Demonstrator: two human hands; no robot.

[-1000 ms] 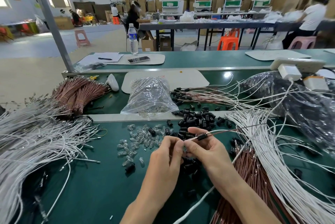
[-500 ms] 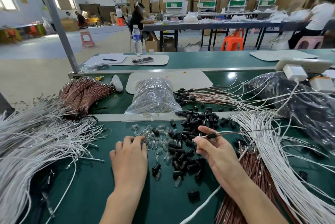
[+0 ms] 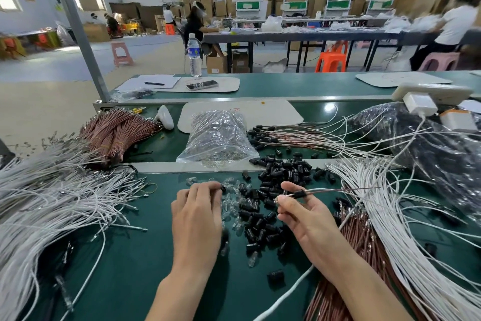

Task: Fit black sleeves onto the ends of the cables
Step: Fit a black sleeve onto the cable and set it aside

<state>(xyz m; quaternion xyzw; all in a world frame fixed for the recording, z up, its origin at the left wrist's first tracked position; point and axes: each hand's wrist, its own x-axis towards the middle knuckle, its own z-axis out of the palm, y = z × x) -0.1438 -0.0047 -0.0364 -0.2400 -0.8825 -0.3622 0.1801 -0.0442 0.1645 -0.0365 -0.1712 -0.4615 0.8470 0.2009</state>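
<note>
Since a second ago your left hand point(image 3: 195, 219) has come away from your right hand point(image 3: 304, 216) and is now reaching palm-down into the loose parts on the green table point(image 3: 135, 255).

- Left hand: the fingers are curling down over the small clear pieces point(image 3: 231, 206), with the tips meeting something dark at the edge of that scatter. Whether they are pinching anything cannot be told; the fingertips are hiding it.
- Right hand: thumb and forefinger are pinching the end of the cable point(image 3: 338, 190), and the other fingers are curling loosely beneath. A black sleeve point(image 3: 299, 193) is sitting on the cable just beyond your fingertips, and a bit of metal end is showing on the near side of it. The cable is trailing off to the right above the table.
- The loose sleeves point(image 3: 281, 175) are lying in a heap between and beyond your two hands, mixing with the clear pieces on the left edge.
- White cables point(image 3: 390, 216) are fanning out to the right of your right hand, with brown cables point(image 3: 359, 237) lying under your right forearm.
- More white wires point(image 3: 52, 203) are spreading over the left of the table.
- A clear plastic bag point(image 3: 218, 136) is resting behind the heap, and sleeved cables point(image 3: 286, 136) are lying just to its right.
</note>
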